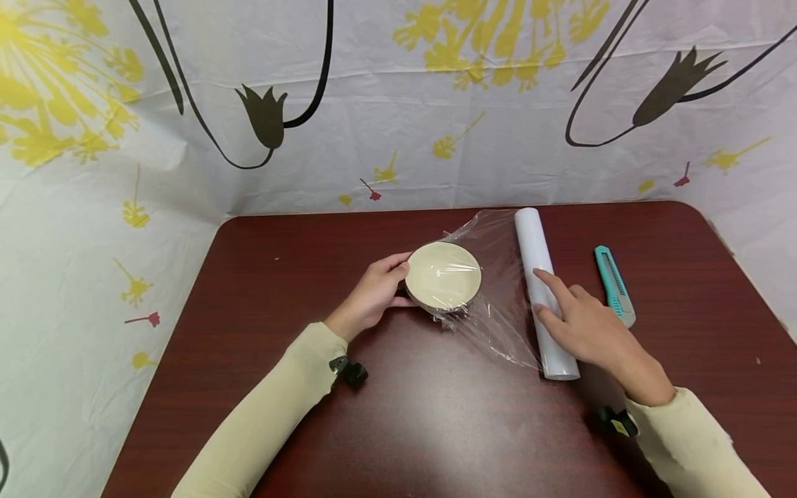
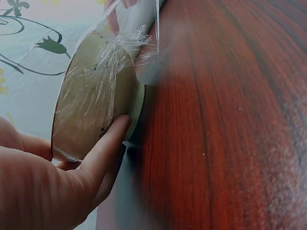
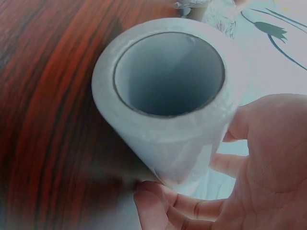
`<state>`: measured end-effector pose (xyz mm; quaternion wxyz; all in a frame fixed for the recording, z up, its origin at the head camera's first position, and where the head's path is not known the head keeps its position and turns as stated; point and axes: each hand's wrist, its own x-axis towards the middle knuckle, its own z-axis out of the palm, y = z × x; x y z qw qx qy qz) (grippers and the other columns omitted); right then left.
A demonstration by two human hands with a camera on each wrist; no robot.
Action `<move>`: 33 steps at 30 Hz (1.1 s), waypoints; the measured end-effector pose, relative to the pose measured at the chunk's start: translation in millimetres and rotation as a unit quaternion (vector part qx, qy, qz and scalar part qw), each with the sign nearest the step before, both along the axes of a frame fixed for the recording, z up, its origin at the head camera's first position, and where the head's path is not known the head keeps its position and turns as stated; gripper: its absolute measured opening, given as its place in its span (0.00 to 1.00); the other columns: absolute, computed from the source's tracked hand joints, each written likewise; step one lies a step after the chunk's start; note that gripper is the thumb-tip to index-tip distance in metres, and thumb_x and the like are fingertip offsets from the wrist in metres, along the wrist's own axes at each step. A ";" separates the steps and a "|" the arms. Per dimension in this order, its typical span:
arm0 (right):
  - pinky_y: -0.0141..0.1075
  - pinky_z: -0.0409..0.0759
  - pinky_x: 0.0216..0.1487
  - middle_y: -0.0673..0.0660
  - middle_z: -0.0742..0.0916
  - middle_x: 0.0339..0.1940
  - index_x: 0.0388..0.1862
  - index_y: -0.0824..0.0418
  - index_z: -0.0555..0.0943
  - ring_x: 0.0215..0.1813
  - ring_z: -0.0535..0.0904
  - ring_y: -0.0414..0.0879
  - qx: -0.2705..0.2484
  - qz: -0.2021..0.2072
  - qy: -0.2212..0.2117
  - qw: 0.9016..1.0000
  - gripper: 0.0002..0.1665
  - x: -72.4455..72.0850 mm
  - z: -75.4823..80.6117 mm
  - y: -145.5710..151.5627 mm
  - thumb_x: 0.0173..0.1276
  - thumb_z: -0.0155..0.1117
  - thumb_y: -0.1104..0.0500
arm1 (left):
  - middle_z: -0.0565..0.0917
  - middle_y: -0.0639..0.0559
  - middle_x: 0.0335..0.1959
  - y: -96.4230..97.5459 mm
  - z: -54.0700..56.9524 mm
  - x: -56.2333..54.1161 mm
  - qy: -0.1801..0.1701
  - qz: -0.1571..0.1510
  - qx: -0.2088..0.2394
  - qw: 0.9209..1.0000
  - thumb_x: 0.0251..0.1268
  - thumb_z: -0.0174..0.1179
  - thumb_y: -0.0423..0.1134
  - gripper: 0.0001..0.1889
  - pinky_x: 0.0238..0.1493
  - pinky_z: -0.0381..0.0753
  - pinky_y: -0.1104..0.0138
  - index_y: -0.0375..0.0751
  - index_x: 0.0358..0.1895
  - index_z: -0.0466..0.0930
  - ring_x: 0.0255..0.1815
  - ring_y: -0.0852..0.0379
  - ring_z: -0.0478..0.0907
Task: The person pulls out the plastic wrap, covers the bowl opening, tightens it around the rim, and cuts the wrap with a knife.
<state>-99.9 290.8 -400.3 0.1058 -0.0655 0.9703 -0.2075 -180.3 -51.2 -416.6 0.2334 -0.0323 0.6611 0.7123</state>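
Observation:
A bowl (image 1: pixel 443 275) with a cream inside has clear cling film stretched over its mouth and bunched on its side. My left hand (image 1: pixel 377 285) grips the bowl's left side, thumb at the rim and fingers along the outer wall (image 2: pixel 86 100). From the bowl, a sheet of cling film (image 1: pixel 501 277) runs right to a white cling film roll (image 1: pixel 542 297) lying on the table. My right hand (image 1: pixel 588 325) holds this roll, thumb and index finger over its top and the other fingers curled against its right side. The roll's hollow core (image 3: pixel 170 74) faces the right wrist camera.
A teal utility knife (image 1: pixel 613 287) lies on the dark red wooden table (image 1: pixel 299 277), just right of the roll and close to my right hand. Behind the table hangs a white cloth (image 1: pixel 367 104) with flower prints.

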 end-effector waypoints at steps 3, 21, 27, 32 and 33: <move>0.56 0.83 0.33 0.81 0.78 0.62 0.90 0.58 0.57 0.36 0.83 0.58 0.000 0.000 0.001 1.000 0.41 -0.2 -0.3 0.5 0.88 0.54 0.45 | 0.78 0.34 0.74 0.0 0.1 0.4 -0.001 0.000 -0.002 1.000 0.94 0.44 0.36 0.25 0.53 0.92 0.48 0.36 0.85 0.67 0.59 0.47 0.84; 0.47 0.77 0.30 0.71 0.88 0.50 0.67 0.72 0.81 0.40 0.83 0.57 -0.011 -0.072 0.059 0.996 0.27 -2.5 14.1 60.9 0.84 0.60 0.52 | 0.76 0.35 0.76 -0.3 0.1 0.5 -0.001 -0.006 0.002 1.000 0.94 0.45 0.36 0.25 0.56 0.91 0.46 0.36 0.84 0.67 0.61 0.45 0.83; 0.42 0.73 0.26 0.70 0.89 0.42 0.64 0.77 0.80 0.33 0.79 0.55 0.003 -0.108 0.052 0.993 0.27 -4.5 8.3 92.1 0.81 0.63 0.54 | 0.75 0.35 0.77 -1.0 -0.8 -0.4 -0.006 -0.006 -0.001 1.000 0.94 0.45 0.36 0.25 0.56 0.91 0.46 0.37 0.85 0.66 0.62 0.45 0.82; 0.56 0.79 0.33 0.79 0.86 0.49 0.61 0.79 0.80 0.46 0.79 0.72 0.019 -0.127 0.038 0.991 0.27 -4.8 1.0 109.4 0.79 0.66 0.55 | 0.75 0.35 0.77 -1.2 -0.9 0.1 -0.006 -0.006 0.000 1.000 0.94 0.45 0.37 0.25 0.55 0.91 0.47 0.36 0.85 0.66 0.63 0.45 0.83; 0.59 0.79 0.35 0.80 0.85 0.51 0.61 0.79 0.80 0.48 0.79 0.74 0.020 -0.130 0.033 0.991 0.27 -4.9 0.0 111.4 0.79 0.66 0.54 | 0.76 0.35 0.77 -1.1 -0.3 0.5 -0.005 -0.006 0.000 1.000 0.94 0.45 0.37 0.25 0.55 0.91 0.47 0.36 0.85 0.65 0.63 0.44 0.83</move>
